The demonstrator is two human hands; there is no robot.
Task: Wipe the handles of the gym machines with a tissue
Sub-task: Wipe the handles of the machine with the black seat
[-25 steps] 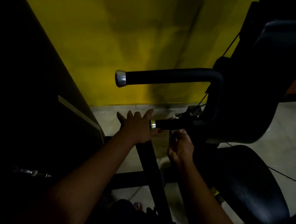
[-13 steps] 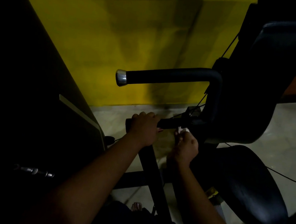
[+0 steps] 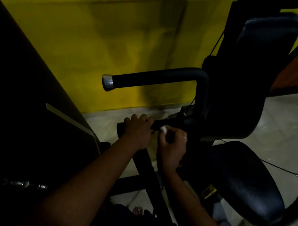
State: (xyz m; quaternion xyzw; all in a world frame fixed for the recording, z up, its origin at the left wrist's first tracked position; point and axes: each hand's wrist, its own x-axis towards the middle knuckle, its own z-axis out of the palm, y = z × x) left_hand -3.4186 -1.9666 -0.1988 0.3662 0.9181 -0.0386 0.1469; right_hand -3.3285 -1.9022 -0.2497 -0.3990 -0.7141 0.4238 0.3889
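So I've got the left hand (image 3: 137, 130) curled round the free end of the lower handle (image 3: 162, 123), and the right hand (image 3: 172, 147) is pinching a small wad of tissue (image 3: 163, 129) against the bar just beside it. My worry is that the wad is tiny and it's dark down here, so it could shred or slip out, and I'd probably miss the underside. Thin cables (image 3: 217, 43) drop toward the bar's root and could snag it. The upper handle (image 3: 155, 79) hangs overhead, and the seat (image 3: 246, 177) crowds the right.
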